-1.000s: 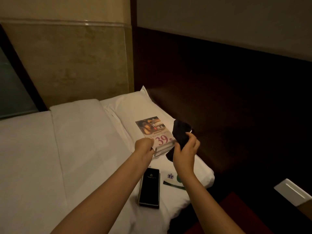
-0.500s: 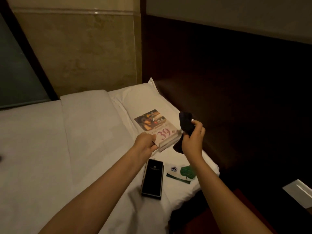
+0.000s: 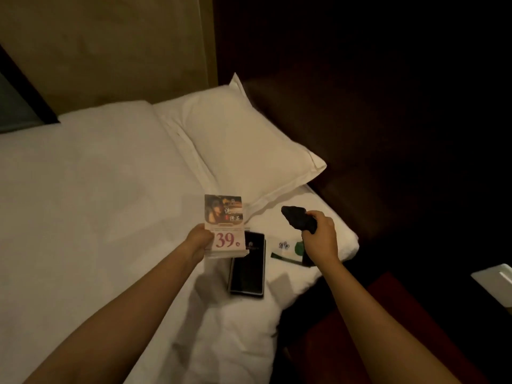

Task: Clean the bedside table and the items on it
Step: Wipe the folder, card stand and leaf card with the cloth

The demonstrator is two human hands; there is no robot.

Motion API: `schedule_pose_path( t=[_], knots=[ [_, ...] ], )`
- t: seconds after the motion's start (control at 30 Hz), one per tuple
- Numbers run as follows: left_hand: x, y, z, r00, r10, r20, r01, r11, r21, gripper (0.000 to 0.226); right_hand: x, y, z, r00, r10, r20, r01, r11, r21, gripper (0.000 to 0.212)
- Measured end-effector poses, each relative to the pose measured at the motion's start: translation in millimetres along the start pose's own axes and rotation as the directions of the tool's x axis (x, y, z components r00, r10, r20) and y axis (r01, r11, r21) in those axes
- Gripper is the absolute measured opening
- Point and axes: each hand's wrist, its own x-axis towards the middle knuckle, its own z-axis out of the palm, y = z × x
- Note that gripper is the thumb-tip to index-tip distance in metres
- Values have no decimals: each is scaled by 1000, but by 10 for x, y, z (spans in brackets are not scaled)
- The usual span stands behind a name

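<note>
I look down on a white-sheeted bed (image 3: 83, 203) and its white pillow (image 3: 243, 145), beyond both hands. My left hand (image 3: 198, 241) grips the left edge of an upright clear acrylic sign stand with a printed card reading "39" (image 3: 225, 225). My right hand (image 3: 318, 239) is closed around a bunched dark cloth (image 3: 297, 220). Between the hands, on the sheet, lies a flat black rectangular folder (image 3: 246, 270); under the right hand rests a small white card with a green leaf (image 3: 291, 249).
</note>
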Motion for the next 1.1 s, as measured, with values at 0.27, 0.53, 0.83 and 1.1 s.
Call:
schedule_pose_path(
  t=[0.27,0.53,0.83,1.1],
  knots=[
    [720,-558,-26,988,-153,-31,156,975,157,20,170,361,559,989,120,82,-114,991,-76,39],
    [1133,-1037,-325,966,-258,-25,250,901,354,5,194,740,703,961,275,6,-274,959,-77,41],
    [1254,-734,547,968,249,33,-195,659,726,57,299,1096,547,925,375,-60,-379,921,-83,40],
    [1389,-696,1812,884,88,459,-369,736,568,62,377,1430,414,916,394,-79,-399,914,-70,39]
  ],
)
